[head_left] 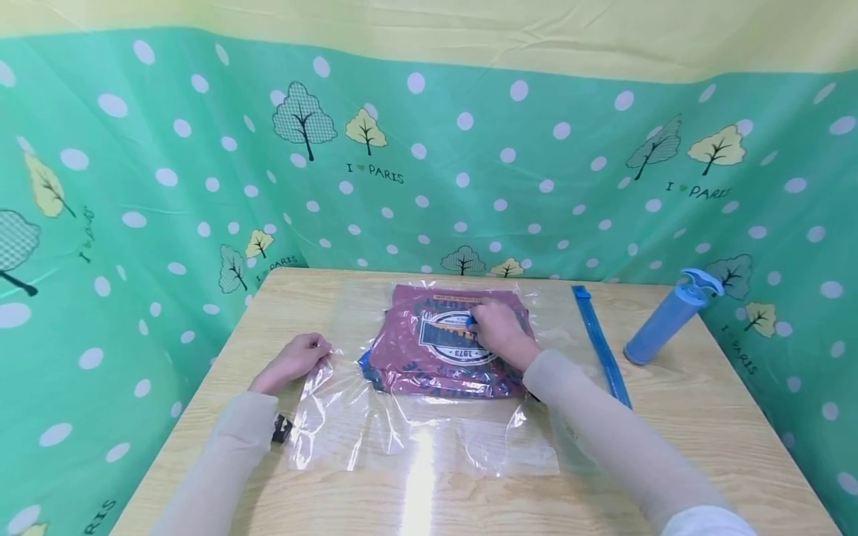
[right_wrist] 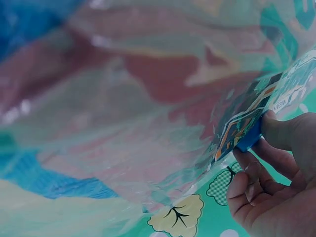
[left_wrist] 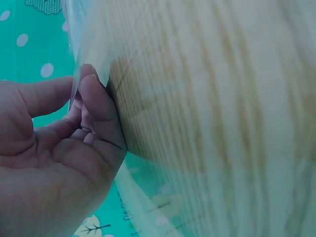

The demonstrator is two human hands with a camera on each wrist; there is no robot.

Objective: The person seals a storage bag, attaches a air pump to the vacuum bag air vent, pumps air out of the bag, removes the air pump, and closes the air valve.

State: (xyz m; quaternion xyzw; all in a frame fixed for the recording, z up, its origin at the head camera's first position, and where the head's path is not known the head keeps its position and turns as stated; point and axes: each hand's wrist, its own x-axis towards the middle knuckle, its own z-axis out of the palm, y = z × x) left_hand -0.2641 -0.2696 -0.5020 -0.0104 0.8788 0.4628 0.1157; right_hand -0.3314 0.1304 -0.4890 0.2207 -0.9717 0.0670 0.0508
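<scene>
A clear plastic storage bag (head_left: 395,439) lies flat on the table with a folded maroon printed garment (head_left: 402,342) inside. Bits of blue cloth (head_left: 366,365) show beneath the garment's left side. My left hand (head_left: 295,361) pinches the bag's left edge between thumb and fingers; the left wrist view shows the film (left_wrist: 76,89) between them. Over the garment, my right hand (head_left: 501,327) grips a small blue cap (right_wrist: 251,137) on the bag's upper face. Along the bag's right end runs a blue zip strip (head_left: 601,346) with a slider (head_left: 582,293) at its far end.
A blue hand pump (head_left: 663,327) stands on the table to the right, beyond the zip strip. Close to my left wrist is a small black item (head_left: 281,429). Green dotted curtain (head_left: 462,179) hangs behind and along both sides of the wooden table (head_left: 710,447).
</scene>
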